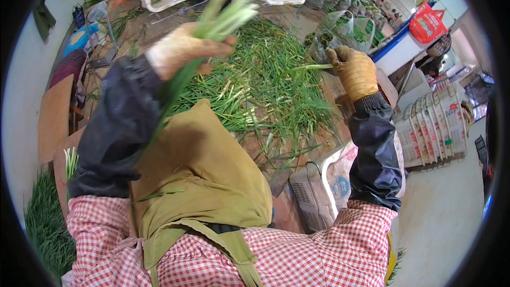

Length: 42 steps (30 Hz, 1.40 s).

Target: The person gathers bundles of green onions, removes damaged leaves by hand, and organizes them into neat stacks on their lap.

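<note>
My left hand [178, 50], in a pale, soiled glove, is closed round a bunch of garlic chives [226, 18]. The white stem ends point up and right, blurred by motion, and the dark green leaves hang down along my sleeve. Out to the right, my right hand [355, 73] wears a yellowish glove and pinches a single pale green chive stalk [308, 67], which reaches left above the heap. A wide, loose pile of chives [281, 74] spreads between and beyond my hands. My lap is covered by an olive apron [196, 159] with a loose leaf on it.
Two white plastic baskets [175, 6] stand beyond the pile. Clear bags of greens [334, 34] sit at far right, near a red bag [427, 24]. Beside my right forearm are a white basket [311, 196] and several stacked baskets [433, 127]. More chives [48, 228] lie at lower left.
</note>
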Each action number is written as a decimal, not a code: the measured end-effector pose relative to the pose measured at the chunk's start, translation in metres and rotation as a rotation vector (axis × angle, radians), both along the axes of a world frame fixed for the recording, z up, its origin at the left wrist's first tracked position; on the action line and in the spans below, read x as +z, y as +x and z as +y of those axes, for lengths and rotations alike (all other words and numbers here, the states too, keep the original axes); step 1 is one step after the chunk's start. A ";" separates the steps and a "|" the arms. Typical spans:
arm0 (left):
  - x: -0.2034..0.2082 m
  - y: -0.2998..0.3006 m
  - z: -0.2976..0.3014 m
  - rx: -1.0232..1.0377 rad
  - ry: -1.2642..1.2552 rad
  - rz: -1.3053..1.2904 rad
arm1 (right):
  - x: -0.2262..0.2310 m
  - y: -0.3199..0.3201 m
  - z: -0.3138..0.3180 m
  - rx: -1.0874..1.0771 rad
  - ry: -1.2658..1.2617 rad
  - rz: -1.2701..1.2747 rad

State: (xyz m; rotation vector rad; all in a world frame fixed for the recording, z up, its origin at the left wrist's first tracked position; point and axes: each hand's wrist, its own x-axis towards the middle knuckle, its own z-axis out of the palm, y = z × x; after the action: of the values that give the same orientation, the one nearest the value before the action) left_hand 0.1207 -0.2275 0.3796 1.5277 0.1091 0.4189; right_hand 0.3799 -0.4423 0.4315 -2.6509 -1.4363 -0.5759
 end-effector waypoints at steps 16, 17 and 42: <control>-0.026 0.042 -0.012 -0.250 -0.344 0.146 | -0.053 -0.052 0.073 0.694 0.481 1.488; -0.029 0.045 -0.017 -0.277 -0.310 0.130 | -0.065 -0.059 0.076 0.740 0.438 1.590; -0.018 0.042 0.046 0.055 0.563 0.085 | 0.032 0.039 0.043 0.970 0.805 1.276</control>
State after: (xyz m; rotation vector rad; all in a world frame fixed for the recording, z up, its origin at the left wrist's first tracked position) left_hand 0.1628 -0.1818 0.3612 2.1016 0.1045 0.4503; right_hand 0.4193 -0.3997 0.4639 -0.9769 -1.2892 0.4830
